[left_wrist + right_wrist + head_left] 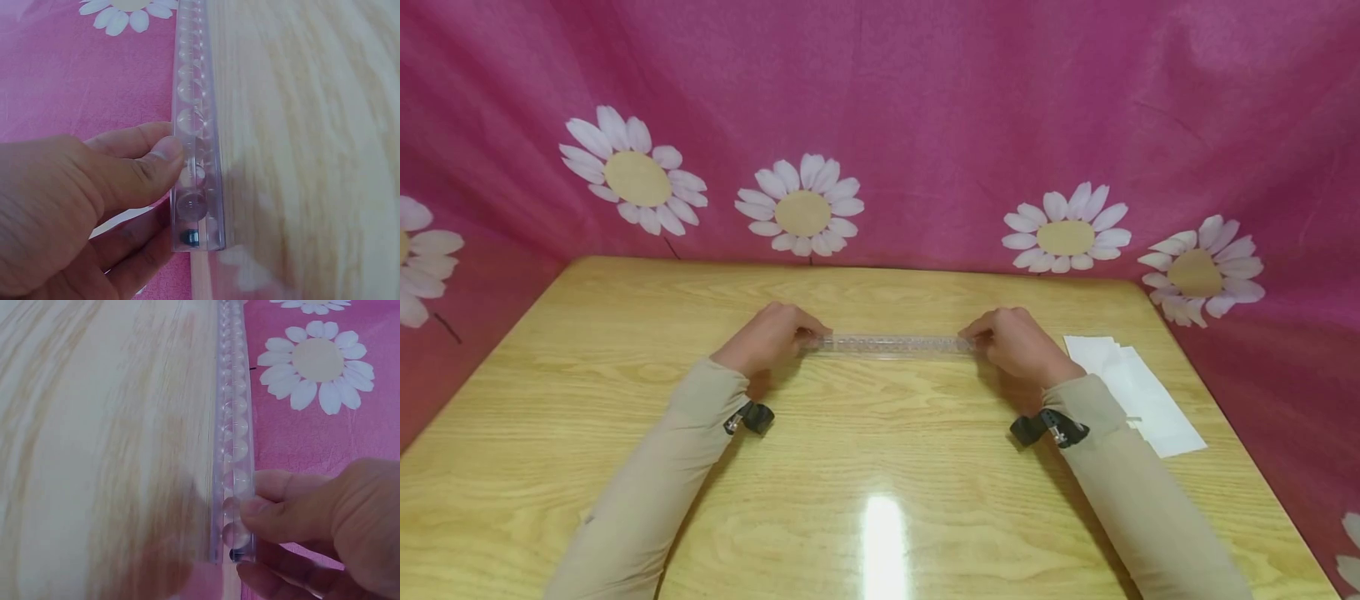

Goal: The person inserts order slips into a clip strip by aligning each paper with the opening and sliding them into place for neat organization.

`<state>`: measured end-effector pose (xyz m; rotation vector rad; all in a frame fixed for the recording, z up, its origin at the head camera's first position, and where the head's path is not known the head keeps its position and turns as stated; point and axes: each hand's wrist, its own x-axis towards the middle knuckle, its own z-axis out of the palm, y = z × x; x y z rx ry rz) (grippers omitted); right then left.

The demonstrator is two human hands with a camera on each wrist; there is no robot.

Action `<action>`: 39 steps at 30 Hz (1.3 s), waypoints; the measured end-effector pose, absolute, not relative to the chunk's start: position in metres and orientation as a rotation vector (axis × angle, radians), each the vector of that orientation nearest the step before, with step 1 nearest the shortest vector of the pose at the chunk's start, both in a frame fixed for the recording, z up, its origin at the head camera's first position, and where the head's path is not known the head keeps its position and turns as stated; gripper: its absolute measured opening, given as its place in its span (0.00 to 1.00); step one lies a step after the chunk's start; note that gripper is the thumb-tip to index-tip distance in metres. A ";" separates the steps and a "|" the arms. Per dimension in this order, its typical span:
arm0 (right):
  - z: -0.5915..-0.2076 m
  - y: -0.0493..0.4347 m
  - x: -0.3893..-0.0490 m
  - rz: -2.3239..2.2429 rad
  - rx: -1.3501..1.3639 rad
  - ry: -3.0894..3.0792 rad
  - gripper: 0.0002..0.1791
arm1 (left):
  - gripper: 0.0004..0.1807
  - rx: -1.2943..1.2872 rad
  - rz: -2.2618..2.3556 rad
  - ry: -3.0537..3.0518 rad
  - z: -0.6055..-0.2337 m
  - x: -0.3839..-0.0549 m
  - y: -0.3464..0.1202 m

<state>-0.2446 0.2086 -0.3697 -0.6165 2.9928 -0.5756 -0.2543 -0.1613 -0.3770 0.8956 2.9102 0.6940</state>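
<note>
A long, narrow clear plastic case with rows of round, bubble-like shapes spans the space between both hands, above the wooden table. My left hand pinches its left end, the thumb pressed on the near face and other fingers behind. At the opposite end my right hand pinches it the same way, its thumb against the face. A small dark spot shows at each tip of the case in the wrist views. Whether the case touches the table I cannot tell.
White paper sheets lie overlapping at the right side of the wooden table, partly behind the right forearm. A pink cloth with white daisies hangs around the table's back and sides. Black straps circle both wrists.
</note>
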 end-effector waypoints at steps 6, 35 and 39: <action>-0.372 0.211 -0.242 -0.596 -0.644 3.002 0.17 | 0.12 0.909 0.703 2.909 -0.376 -0.254 -0.160; -0.342 0.297 -0.218 -0.508 -0.280 3.197 0.18 | 0.11 0.784 0.667 2.880 -0.371 -0.255 -0.161; -0.341 0.313 -0.215 -0.448 -0.175 3.163 0.20 | 0.10 0.792 0.659 2.900 -0.372 -0.255 -0.161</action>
